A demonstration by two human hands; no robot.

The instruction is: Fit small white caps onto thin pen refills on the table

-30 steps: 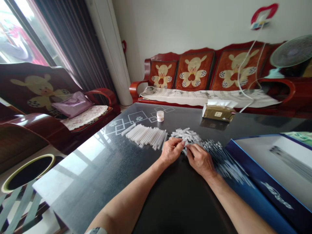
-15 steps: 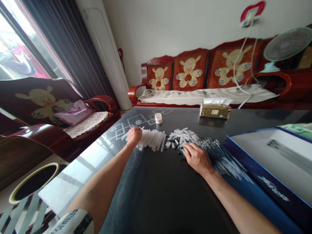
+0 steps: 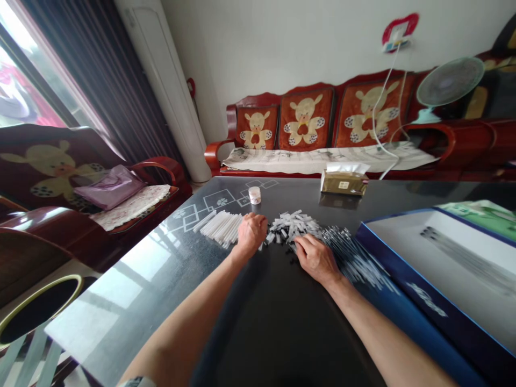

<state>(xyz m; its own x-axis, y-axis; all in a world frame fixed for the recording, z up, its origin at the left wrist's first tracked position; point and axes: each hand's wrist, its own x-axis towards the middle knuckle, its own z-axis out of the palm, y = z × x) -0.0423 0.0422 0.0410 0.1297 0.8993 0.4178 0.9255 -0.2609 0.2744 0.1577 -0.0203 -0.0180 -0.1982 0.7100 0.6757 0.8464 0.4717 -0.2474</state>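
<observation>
My left hand (image 3: 252, 234) is closed, fingers curled under, between a row of white tubes (image 3: 221, 227) and a heap of short white pieces (image 3: 295, 221). Whatever its fingertips hold is hidden. My right hand (image 3: 316, 258) is closed too, at the near edge of the heap, and I cannot make out what lies in its fingers. Small black bits show among the white pieces. Right of that hand fans a bundle of thin, dark-tipped translucent sticks (image 3: 357, 258).
Behind the tubes stands a small white jar (image 3: 255, 195). A tissue box (image 3: 344, 179) sits at the table's far side. On the right, a large blue-edged box (image 3: 407, 279) covers part of the dark table (image 3: 258, 333). A wooden sofa (image 3: 314, 129) stands beyond.
My left hand has moved right, from the left part of the tube row to its right end, near the heap. My right hand stays by the heap. The view has turned slightly right.
</observation>
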